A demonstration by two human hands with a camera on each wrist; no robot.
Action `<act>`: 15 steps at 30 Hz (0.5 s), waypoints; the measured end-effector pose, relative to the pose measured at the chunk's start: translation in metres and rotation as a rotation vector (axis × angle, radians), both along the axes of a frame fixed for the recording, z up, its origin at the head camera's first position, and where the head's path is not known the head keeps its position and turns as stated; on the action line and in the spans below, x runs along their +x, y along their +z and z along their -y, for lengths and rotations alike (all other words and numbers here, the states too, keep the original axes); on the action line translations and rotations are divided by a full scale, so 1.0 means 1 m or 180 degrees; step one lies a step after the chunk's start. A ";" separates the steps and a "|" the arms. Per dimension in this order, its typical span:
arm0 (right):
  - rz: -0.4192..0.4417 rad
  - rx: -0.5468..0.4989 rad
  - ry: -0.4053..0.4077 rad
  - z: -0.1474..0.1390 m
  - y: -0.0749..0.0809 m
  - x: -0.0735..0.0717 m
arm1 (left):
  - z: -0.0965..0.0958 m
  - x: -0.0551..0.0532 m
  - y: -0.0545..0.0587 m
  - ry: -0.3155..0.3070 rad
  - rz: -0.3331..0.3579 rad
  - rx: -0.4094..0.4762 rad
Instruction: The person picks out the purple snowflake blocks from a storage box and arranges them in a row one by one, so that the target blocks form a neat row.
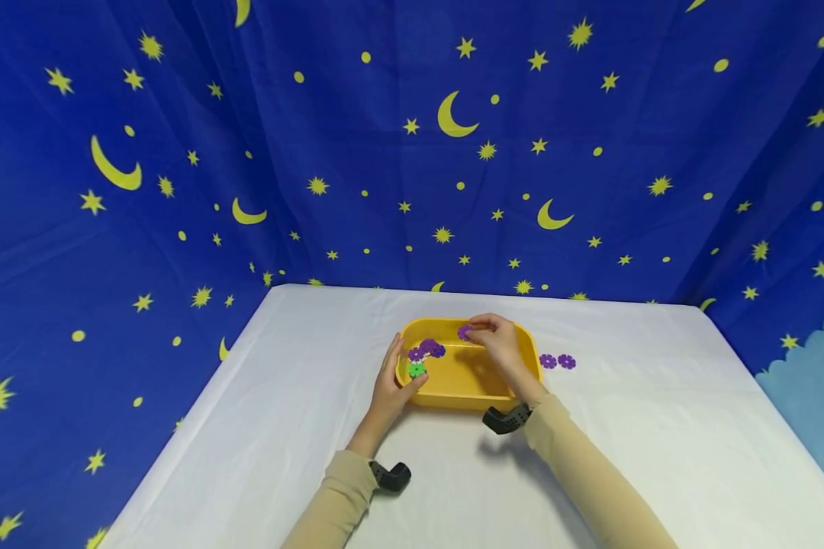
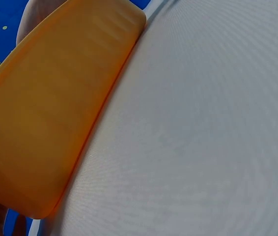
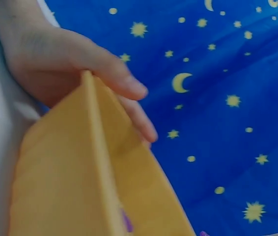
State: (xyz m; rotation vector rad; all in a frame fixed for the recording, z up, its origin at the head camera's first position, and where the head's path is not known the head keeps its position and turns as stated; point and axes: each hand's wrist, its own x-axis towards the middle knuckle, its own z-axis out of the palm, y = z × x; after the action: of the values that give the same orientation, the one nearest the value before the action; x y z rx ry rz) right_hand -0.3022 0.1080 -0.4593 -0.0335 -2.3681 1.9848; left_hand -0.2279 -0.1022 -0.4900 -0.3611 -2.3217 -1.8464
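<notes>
A yellow plastic bin [image 1: 467, 400] stands on the white table. My left hand [image 1: 389, 387] grips its left end, with the thumb over the front rim and the fingers along the outer side; the right wrist view also shows this left hand [image 3: 75, 64] at the bin's corner. Over the back of the bin, my right hand [image 1: 497, 343] pinches a purple flower-shaped disc [image 1: 465, 332] between thumb and fingers. Inside at the left lie a green flower disc [image 1: 417, 370] and several purple flower discs [image 1: 429, 347]. The left wrist view is mostly the bin's outer wall [image 2: 55, 108].
Two more purple flower discs [image 1: 557, 361] lie side by side on the white tablecloth [image 1: 632, 442], just right of the bin. A blue curtain [image 1: 384, 152] with yellow moons and stars surrounds the table at the back and sides.
</notes>
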 end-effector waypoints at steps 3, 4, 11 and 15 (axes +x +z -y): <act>0.0021 -0.0088 -0.0076 -0.007 0.005 0.002 | 0.000 -0.001 0.000 0.0008 0.0013 0.0005; 0.0018 -0.0123 -0.0104 -0.009 0.006 0.003 | 0.000 -0.001 0.000 0.0008 0.0016 0.0014; 0.0122 -0.0328 -0.0329 -0.025 0.012 0.004 | -0.001 -0.001 0.000 0.0016 0.0007 0.0020; 0.0165 -0.0365 -0.0442 -0.034 0.014 0.006 | -0.001 -0.002 -0.001 0.0008 0.0000 0.0031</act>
State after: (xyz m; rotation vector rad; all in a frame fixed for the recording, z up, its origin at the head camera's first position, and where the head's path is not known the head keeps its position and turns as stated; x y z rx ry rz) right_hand -0.2957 0.1416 -0.4457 -0.2496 -2.2110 2.0747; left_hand -0.2298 -0.1013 -0.4908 -0.3567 -2.3113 -1.8559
